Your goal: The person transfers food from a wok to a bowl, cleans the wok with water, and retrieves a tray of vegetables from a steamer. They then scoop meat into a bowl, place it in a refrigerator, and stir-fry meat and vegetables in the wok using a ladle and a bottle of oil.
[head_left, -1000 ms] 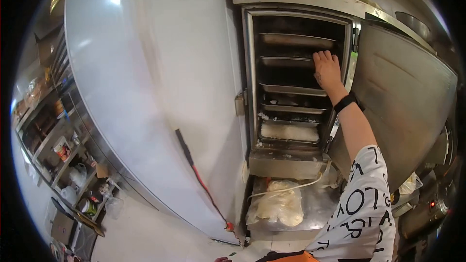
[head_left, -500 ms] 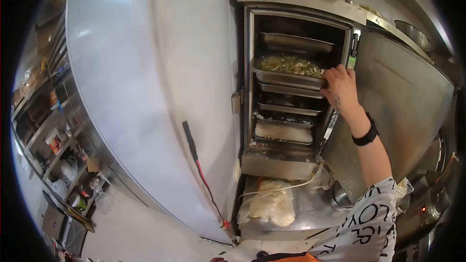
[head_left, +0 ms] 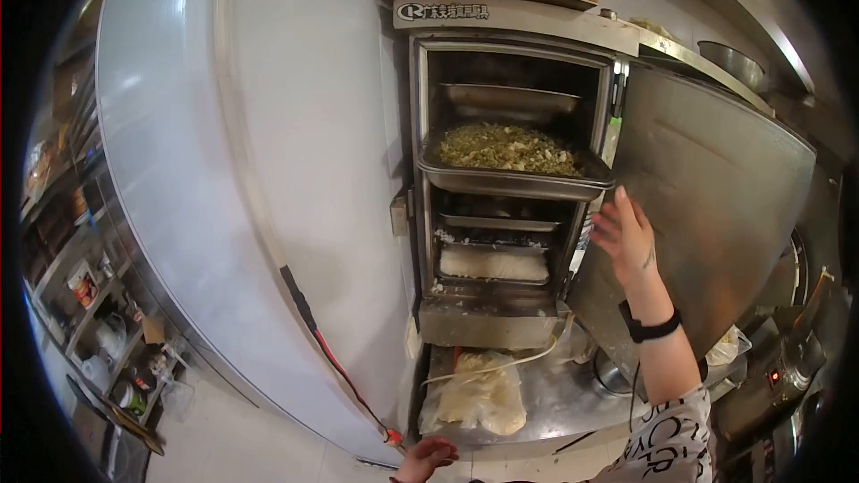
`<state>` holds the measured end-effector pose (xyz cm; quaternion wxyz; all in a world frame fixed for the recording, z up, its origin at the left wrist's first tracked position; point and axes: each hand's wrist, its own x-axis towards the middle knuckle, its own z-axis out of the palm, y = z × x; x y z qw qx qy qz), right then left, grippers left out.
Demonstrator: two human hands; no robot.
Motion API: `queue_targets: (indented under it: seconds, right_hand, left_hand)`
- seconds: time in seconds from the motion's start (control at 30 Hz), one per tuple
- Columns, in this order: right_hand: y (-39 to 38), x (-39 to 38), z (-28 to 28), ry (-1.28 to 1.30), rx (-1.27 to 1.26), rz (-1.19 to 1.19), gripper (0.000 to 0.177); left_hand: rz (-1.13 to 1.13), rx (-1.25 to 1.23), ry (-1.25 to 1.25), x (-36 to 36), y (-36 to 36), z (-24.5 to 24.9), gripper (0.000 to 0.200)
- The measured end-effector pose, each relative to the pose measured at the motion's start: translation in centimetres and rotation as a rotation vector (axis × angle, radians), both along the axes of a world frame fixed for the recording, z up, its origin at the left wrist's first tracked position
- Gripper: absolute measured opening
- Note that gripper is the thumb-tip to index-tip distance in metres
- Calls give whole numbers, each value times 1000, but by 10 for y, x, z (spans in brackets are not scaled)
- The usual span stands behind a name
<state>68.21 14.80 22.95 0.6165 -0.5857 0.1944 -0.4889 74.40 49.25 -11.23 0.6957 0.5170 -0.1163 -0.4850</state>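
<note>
Tray (head_left: pixel 514 181) now juts farther from the cabinet (head_left: pixel 488 326), lengthwise outward, level; right hand (head_left: pixel 626 237) open before it, left hand (head_left: pixel 428 458) half-open below.

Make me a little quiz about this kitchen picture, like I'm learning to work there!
1. True or false: the cabinet door is shut.
2. Pick one. The tray sticking out of the cabinet holds: A) chopped greenish food, B) whole eggs, C) nothing.
3. Fill in: the right hand is open, just ____ the tray's right corner.

Key: 1 false (it stands wide open); 2 A; 3 below.
</note>
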Motion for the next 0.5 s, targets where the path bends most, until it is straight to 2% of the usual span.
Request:
queue_targets:
  seconds: [0.03, 0.1, 0.13, 0.17, 0.23, 0.37, 0.5]
  right_hand:
    - [-4, 2, 2, 0, 7, -8, 67]
    - [-17, 10, 16, 53, 336, 419, 72]
    - [-19, 17, 22, 51, 343, 472, 63]
    - [-29, 22, 26, 50, 344, 470, 63]
    - [-46, 30, 32, 132, 283, 571, 48]
    - [-17, 20, 32, 168, 273, 369, 43]
    - [34, -28, 25, 140, 272, 412, 33]
  left_hand:
    - [-8, -22, -28, 0, -1, 10, 20]
    - [-22, -47, -55, 1, -5, 25, 18]
    - [-46, -53, -66, 1, -5, 31, 18]
    - [-68, -59, -76, 1, -4, 36, 18]
    - [-88, -65, -103, -2, -2, 45, 18]
    - [-162, -72, -140, -9, 9, 65, 18]
    - [-168, -163, -192, -14, 14, 90, 19]
